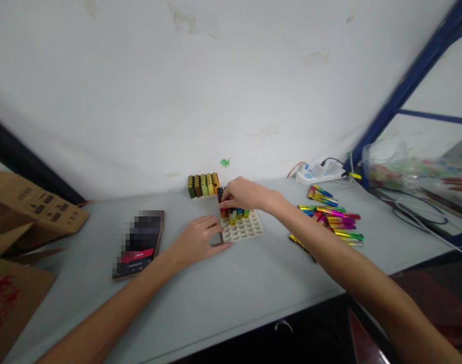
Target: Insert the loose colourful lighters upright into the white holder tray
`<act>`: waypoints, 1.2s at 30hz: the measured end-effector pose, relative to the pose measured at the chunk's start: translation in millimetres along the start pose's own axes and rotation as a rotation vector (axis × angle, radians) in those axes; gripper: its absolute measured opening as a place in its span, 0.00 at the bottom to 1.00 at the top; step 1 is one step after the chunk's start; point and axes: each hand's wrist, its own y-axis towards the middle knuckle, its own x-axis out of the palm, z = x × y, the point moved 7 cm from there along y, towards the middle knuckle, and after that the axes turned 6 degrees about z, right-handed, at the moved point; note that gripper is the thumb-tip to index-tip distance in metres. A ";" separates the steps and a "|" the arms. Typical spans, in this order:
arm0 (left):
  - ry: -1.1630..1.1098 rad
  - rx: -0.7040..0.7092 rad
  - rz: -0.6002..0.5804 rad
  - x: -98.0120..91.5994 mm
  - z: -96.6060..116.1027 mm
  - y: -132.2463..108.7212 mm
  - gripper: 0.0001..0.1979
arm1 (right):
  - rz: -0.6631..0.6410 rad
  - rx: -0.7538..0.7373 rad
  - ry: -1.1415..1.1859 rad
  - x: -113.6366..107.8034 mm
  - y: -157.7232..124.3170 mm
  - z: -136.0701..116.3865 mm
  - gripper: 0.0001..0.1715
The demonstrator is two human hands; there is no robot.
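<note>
A white tray [249,232] with rows of round-edged holes lies on the table, several lighters [233,217] standing upright in its back part. My left hand [198,240] rests at the tray's left front corner, fingertips on its left edge and thumb along the front edge. Over the back left of the tray is my right hand [246,194], its fingers bent down and closed on a lighter among the standing ones. That lighter is mostly hidden by the fingers. Behind and to the left, a packed block of lighters [203,185] in green, brown, yellow and orange stands by the wall.
Loose shiny lighters [339,221] lie in a pile under and beyond my right forearm. A phone [142,245] lies left of my left hand. Cardboard boxes [37,210] stand far left. A power strip [318,173] with cables sits at the back right, near a blue frame [398,83].
</note>
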 end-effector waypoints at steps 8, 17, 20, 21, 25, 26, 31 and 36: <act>-0.036 -0.028 -0.025 -1.8 0.5 2.5 0.11 | 0.291 0.045 0.065 -80.2 -83.3 29.6 0.16; -0.014 -0.042 -0.010 -0.6 -3.5 3.4 0.12 | 0.231 0.184 -0.103 -31.3 -249.7 81.5 0.39; 0.002 -0.018 -0.008 -1.1 -2.6 4.6 0.13 | 0.236 0.186 -0.269 5.0 -273.8 72.1 0.47; 0.001 -0.012 -0.007 -1.6 -2.1 5.0 0.13 | 0.225 0.191 -0.304 14.7 -277.1 71.7 0.47; -0.021 -0.013 0.001 -3.4 -1.2 5.2 0.14 | 0.206 0.178 -0.312 30.7 -272.4 80.0 0.40; -0.028 -0.017 0.006 -3.6 -1.4 4.7 0.14 | 0.225 0.158 -0.299 29.4 -268.6 81.5 0.37; -0.043 -0.038 0.017 -1.4 -3.8 1.7 0.14 | 0.329 0.076 -0.258 21.1 -249.7 79.3 0.26; -0.043 -0.035 0.024 -0.5 -3.4 1.2 0.14 | 0.395 0.049 -0.278 24.5 -232.1 80.3 0.16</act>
